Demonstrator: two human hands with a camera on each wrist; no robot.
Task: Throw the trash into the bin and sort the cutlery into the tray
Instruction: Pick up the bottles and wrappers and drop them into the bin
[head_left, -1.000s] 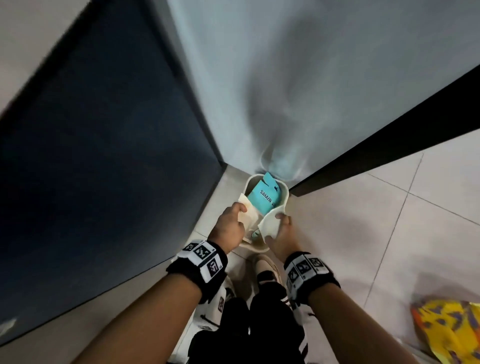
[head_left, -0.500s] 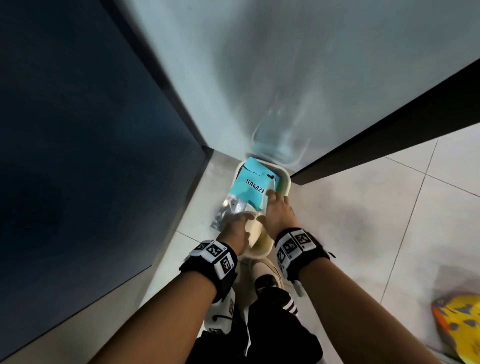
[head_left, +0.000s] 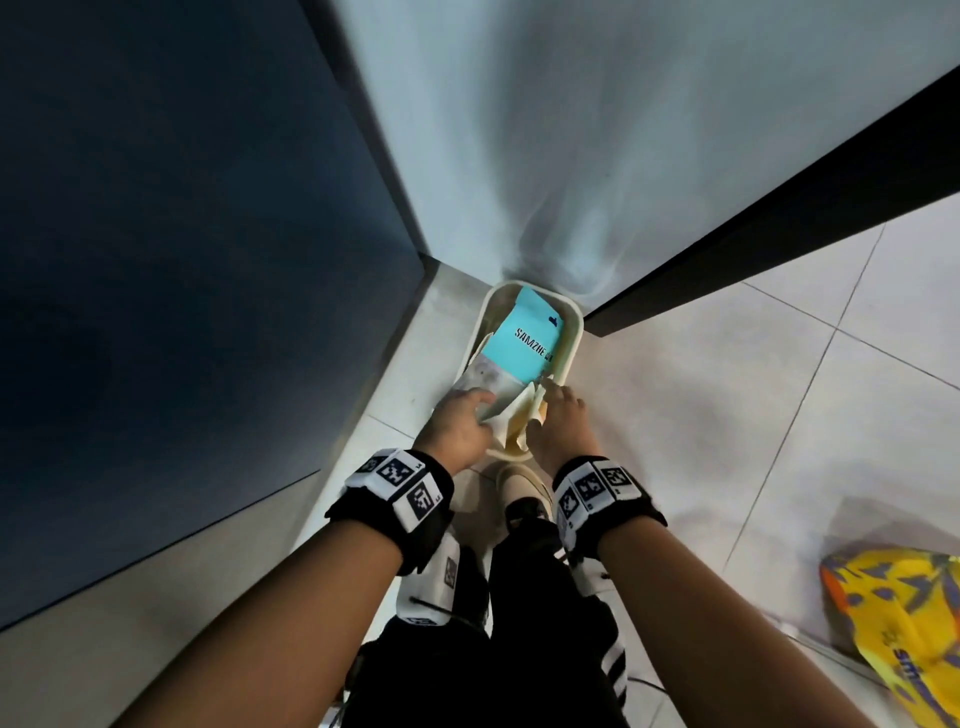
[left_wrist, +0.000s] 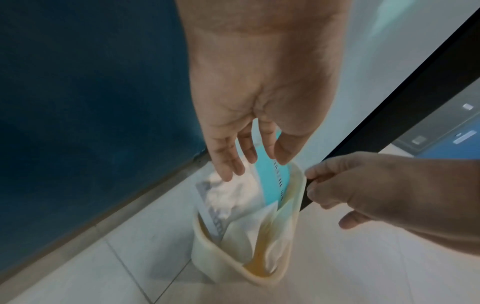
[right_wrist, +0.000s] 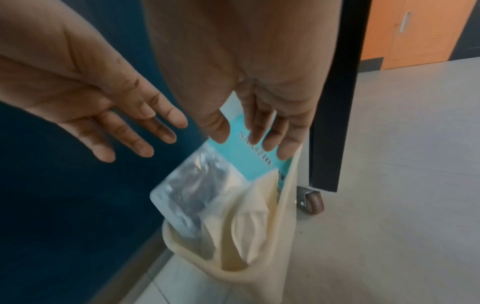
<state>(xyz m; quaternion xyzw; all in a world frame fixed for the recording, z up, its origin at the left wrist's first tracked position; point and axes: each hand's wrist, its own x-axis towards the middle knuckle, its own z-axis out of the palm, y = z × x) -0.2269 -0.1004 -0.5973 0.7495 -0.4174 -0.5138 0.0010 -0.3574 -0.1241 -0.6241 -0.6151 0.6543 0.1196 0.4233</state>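
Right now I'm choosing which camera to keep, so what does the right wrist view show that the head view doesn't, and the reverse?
Only the right wrist view shows a caster wheel under the dark panel and orange doors beyond. Only the head view shows the yellow bag on the floor, both wristbands and the person's shoes. Both show the cream bin, the teal packet sticking out of it, the left hand and the right hand, fingers straight.

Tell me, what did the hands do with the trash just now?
A second ago both hands pinched napkins at the bin's rim. Since then they have pushed the napkins and the blue packet deeper and let go: the left hand and the right hand now hover open above. The packet's clear end still pokes out. The bin stayed in its corner.
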